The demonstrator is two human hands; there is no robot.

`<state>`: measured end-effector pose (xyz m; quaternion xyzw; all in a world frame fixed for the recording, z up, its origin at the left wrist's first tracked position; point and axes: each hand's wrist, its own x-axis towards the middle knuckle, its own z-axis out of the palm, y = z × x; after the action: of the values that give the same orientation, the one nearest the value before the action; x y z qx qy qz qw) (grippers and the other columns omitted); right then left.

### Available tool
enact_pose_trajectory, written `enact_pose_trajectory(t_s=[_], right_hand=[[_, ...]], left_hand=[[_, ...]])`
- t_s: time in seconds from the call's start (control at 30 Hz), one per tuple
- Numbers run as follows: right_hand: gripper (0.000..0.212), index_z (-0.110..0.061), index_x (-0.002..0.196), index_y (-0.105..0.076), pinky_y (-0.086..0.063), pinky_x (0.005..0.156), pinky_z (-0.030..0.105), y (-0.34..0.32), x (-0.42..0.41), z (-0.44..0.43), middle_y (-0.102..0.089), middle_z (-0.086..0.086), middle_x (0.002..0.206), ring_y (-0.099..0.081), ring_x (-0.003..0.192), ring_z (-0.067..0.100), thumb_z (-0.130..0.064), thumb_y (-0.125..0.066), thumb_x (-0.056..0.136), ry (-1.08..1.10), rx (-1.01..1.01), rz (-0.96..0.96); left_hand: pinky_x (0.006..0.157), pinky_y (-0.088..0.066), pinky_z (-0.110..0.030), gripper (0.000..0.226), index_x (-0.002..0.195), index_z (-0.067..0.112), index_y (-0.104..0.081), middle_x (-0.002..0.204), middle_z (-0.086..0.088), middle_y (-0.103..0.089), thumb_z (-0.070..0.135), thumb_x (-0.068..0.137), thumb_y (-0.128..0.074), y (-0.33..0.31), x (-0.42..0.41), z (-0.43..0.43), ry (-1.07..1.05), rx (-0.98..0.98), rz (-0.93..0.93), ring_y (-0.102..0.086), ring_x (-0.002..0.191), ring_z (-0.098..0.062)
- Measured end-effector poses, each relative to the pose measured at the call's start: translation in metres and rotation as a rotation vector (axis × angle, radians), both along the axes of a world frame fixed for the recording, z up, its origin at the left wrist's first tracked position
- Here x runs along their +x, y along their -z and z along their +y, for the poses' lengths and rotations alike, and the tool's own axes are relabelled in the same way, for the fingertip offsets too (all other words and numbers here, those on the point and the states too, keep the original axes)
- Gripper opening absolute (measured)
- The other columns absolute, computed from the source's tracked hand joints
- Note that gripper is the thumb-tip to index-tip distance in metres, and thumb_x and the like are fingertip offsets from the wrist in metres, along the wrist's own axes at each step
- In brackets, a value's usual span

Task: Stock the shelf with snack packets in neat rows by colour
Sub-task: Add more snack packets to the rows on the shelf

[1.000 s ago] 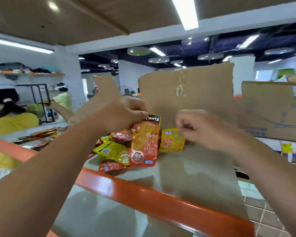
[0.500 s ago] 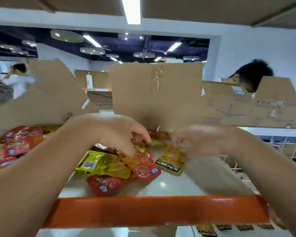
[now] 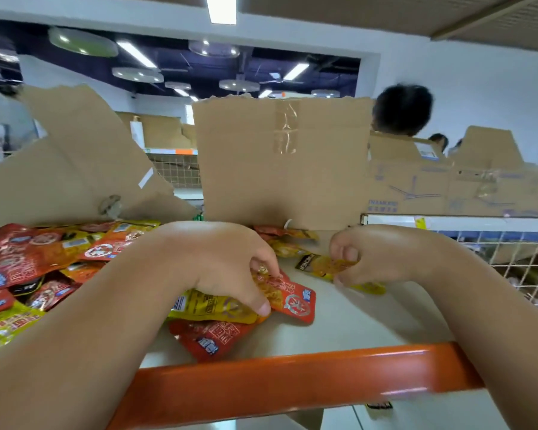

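Right hand (image 3: 381,256) has dropped to pinch one yellow packet (image 3: 319,265); left hand (image 3: 224,259) grips one red packet (image 3: 294,299).

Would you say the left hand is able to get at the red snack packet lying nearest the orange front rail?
Probably yes: the left hand rests behind that red snack packet, whose front half lies bare; only a yellow packet overlaps its rear edge. It must release the orange-red packet it grips.
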<state>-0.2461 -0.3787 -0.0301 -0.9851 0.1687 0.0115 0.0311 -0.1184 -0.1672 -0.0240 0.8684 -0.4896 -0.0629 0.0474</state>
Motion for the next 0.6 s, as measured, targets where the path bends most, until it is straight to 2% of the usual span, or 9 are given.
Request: enact_pose_trajectory(t_s=[0.07,0.17,0.23,0.37,0.47,0.6], right_hand=[[0.035,-0.034,0.118,-0.059,-0.051,0.082,0.03,-0.0005,-0.0013,0.0034,-0.058,-0.011,0.108,-0.06,0.095,0.013,-0.041,-0.071,0.086,-0.006,0.011,0.013],[0.036,-0.035,0.123,-0.059,-0.048,0.079,0.028,-0.0001,-0.0003,0.0041,-0.055,-0.012,0.107,-0.057,0.097,0.013,-0.037,-0.068,0.088,-0.014,-0.006,0.009],[0.036,-0.035,0.123,-0.059,-0.044,0.074,0.026,0.0001,0.0001,0.0034,-0.054,-0.012,0.108,-0.056,0.096,0.013,-0.037,-0.068,0.088,-0.009,-0.014,0.012],[0.035,-0.034,0.12,-0.06,-0.044,0.069,0.026,0.0019,0.0013,0.0002,-0.052,-0.015,0.098,-0.055,0.091,0.012,-0.038,-0.07,0.087,-0.015,-0.006,0.003],[0.036,-0.034,0.121,-0.06,-0.046,0.076,0.027,0.0015,0.0009,-0.0009,-0.057,-0.01,0.104,-0.057,0.094,0.014,-0.035,-0.071,0.086,-0.019,-0.014,0.013],[0.032,-0.034,0.113,-0.063,-0.042,0.062,0.023,0.0019,0.002,-0.0041,-0.058,-0.01,0.102,-0.056,0.079,0.007,-0.03,-0.072,0.083,-0.023,0.019,-0.004]], left_hand=[[0.052,-0.036,-0.002,0.04,0.117,0.038,-0.066,0.089,0.022,-0.055,0.055,0.082,-0.08,0.0011,-0.0049,-0.0012,0.047,-0.029,-0.01,-0.049,0.071,0.006],[0.073,-0.048,-0.023,0.052,0.116,0.046,-0.064,0.097,0.025,-0.052,0.073,0.073,-0.075,0.0027,-0.0028,-0.0026,0.046,-0.048,-0.088,-0.051,0.082,0.004],[0.08,-0.049,-0.026,0.058,0.12,0.052,-0.061,0.102,0.026,-0.053,0.074,0.069,-0.077,0.0003,-0.0056,-0.0017,0.08,-0.011,-0.088,-0.054,0.088,0.003],[0.072,-0.043,-0.024,0.064,0.128,0.054,-0.057,0.109,0.025,-0.053,0.067,0.07,-0.082,0.0003,-0.0067,-0.0011,0.113,0.051,-0.069,-0.053,0.087,0.004],[0.067,-0.04,-0.022,0.057,0.126,0.056,-0.056,0.11,0.026,-0.055,0.065,0.074,-0.078,0.0016,-0.0068,-0.0019,0.115,-0.001,-0.082,-0.052,0.083,0.008],[0.065,-0.04,-0.019,0.046,0.117,0.056,-0.06,0.107,0.027,-0.061,0.065,0.075,-0.077,0.0008,-0.0055,-0.0026,0.137,-0.075,-0.077,-0.056,0.081,0.009]])
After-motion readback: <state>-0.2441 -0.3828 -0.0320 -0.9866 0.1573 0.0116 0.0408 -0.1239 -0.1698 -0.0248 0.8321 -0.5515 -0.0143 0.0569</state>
